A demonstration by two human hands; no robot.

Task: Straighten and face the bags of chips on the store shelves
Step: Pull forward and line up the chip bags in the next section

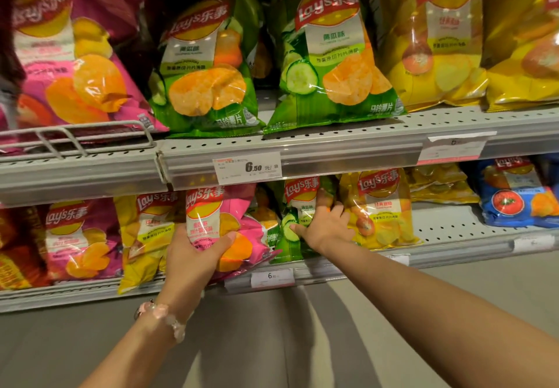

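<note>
left hand (193,251): grips lower part of glossy pink plastic chip bag (222,227) on lower grey perforated metal shelf (453,230), thumb across the front, fingers behind.
right hand (325,227): fingers spread, laid against narrow green cucumber-flavour chip bag (295,221), fingertips reaching toward yellow chip bag (378,209) just beside; pressing, not gripping, as far as I can tell.
pink bag position: tilted, bottom edge overhanging the shelf lip above small white price tag (272,277).
risk 1: pink bag slides off the front if released now; little shelf under it.
risk 2: green bag is squeezed between neighbours, a harder push likely crumples it or turns its face away.
risk 3: yellow bag may get nudged crooked.
upper shelf bags: leaning, untouched.
</note>
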